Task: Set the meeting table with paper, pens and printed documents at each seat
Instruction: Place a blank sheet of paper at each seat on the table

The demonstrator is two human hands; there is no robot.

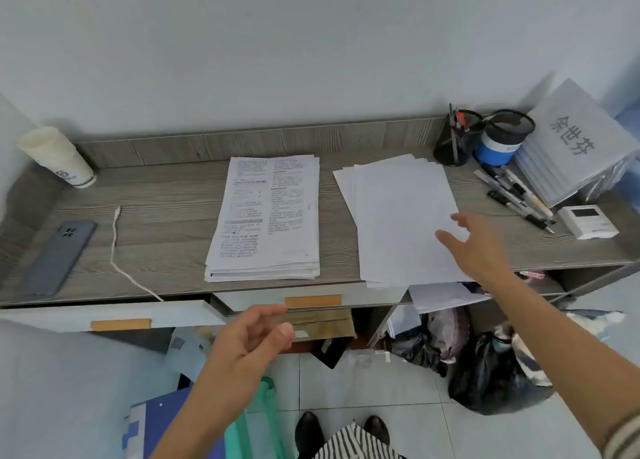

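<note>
Left of the blank paper point(398, 212) on the surface point(166, 216) sit the printed documents point(266, 216). My left hand point(249, 340) hangs open, its grip empty. My right hand point(474, 243) spreads open over the blank paper, holding nothing. Next I must pinch some sheets, I think. Right of it, loose pens point(516, 195) lie, more in one mesh cup point(459, 136).

The surface point(166, 195) is finished in matt grey wood grain. Printed documents point(266, 216) and blank sheets point(398, 209) are seen as smooth matt paper. Black wire mesh forms the pen holders point(512, 126). Glossy pale tiles cover the floor point(363, 389).
</note>
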